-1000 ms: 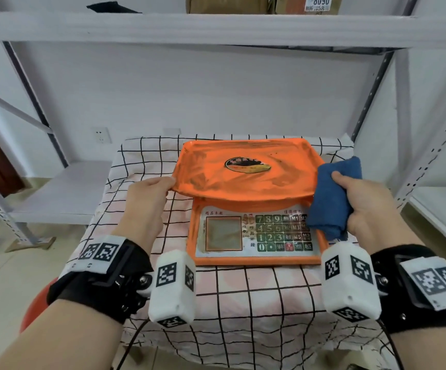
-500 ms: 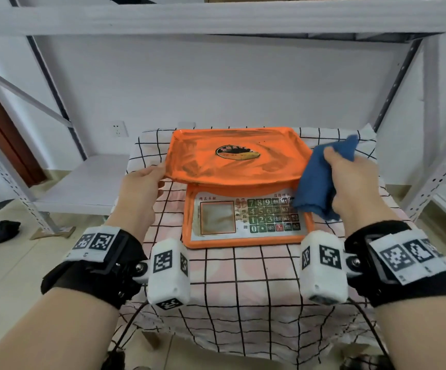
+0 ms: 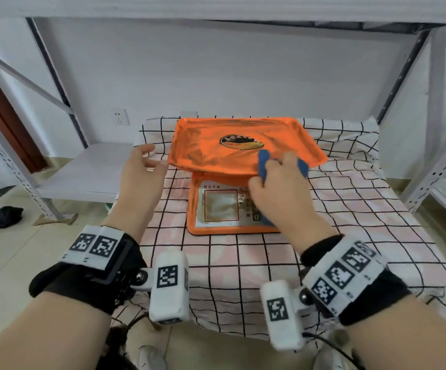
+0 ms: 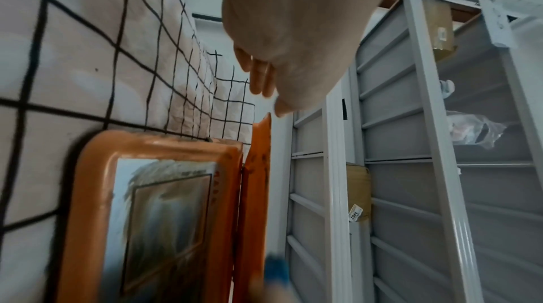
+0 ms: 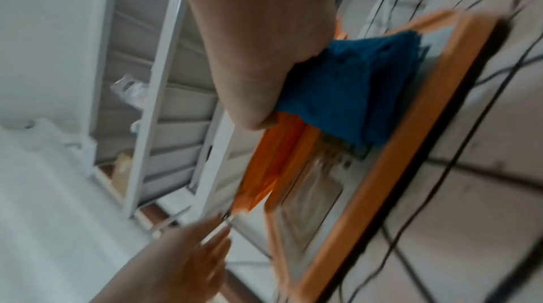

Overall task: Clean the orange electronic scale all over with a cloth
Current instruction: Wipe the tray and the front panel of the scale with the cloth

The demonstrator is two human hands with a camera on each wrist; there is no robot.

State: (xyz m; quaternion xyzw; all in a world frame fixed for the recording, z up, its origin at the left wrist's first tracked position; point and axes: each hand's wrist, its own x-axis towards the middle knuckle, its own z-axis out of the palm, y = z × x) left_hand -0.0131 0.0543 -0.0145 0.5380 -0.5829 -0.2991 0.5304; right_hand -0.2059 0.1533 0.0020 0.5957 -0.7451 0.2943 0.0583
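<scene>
The orange scale (image 3: 243, 145) stands on the checked tablecloth (image 3: 350, 209), its stained tray above a base with a display (image 3: 220, 206). My right hand (image 3: 278, 162) grips a folded blue cloth (image 3: 264, 166) and presses it on the tray's front edge, covering the keypad. In the right wrist view the cloth (image 5: 338, 89) lies between my palm and the scale (image 5: 411, 122). My left hand (image 3: 155, 156) is open just left of the tray's corner. In the left wrist view its fingertips (image 4: 282, 108) are very near the tray's edge (image 4: 261, 145); I cannot tell if they touch.
Grey metal rack posts (image 3: 430, 169) stand close on the right and behind. A low grey shelf (image 3: 83, 172) lies to the left. A dark rag (image 3: 0, 216) is on the floor at far left. A black cable hangs at the table's front.
My left hand has let go of the tray's left edge and opened. My right hand has carried the cloth left, from the tray's right side to its front edge.
</scene>
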